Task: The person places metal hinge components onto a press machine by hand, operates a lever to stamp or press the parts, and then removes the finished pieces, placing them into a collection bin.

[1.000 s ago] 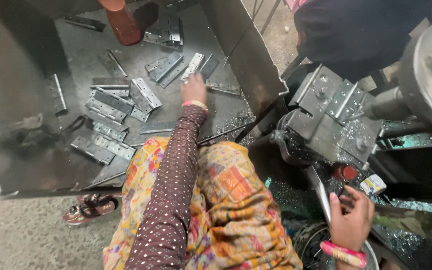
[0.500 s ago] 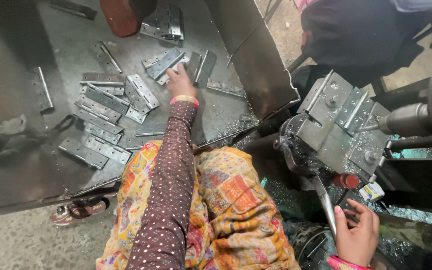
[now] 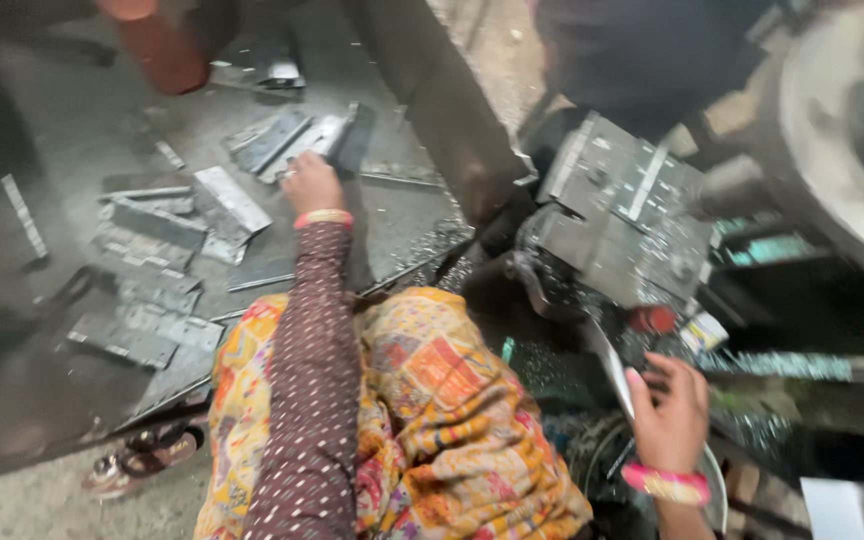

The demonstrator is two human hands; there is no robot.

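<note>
My left hand point(image 3: 312, 185), in a dotted maroon sleeve with a bangle at the wrist, reaches out over a pile of flat grey metal plates point(image 3: 282, 140) on a dark steel sheet point(image 3: 72, 130). Its fingers touch the plates next to a dark tilted piece point(image 3: 354, 135); blur hides whether they grip one. My right hand point(image 3: 667, 410), wearing a pink bangle, is low on the right beside a press machine point(image 3: 617, 220). Its fingers curl on a pale metal strip point(image 3: 610, 370).
More metal plates point(image 3: 147, 235) lie scattered left of my arm. A reddish cylinder point(image 3: 157, 45) stands at the back. A steel beam point(image 3: 432, 100) runs between sheet and machine. A large wheel point(image 3: 842, 120) is at the right. A sandal point(image 3: 137, 460) lies on the floor.
The view has shifted and blurred. My left hand has reached further forward to the far plates. My right hand has stayed low beside the machine.
</note>
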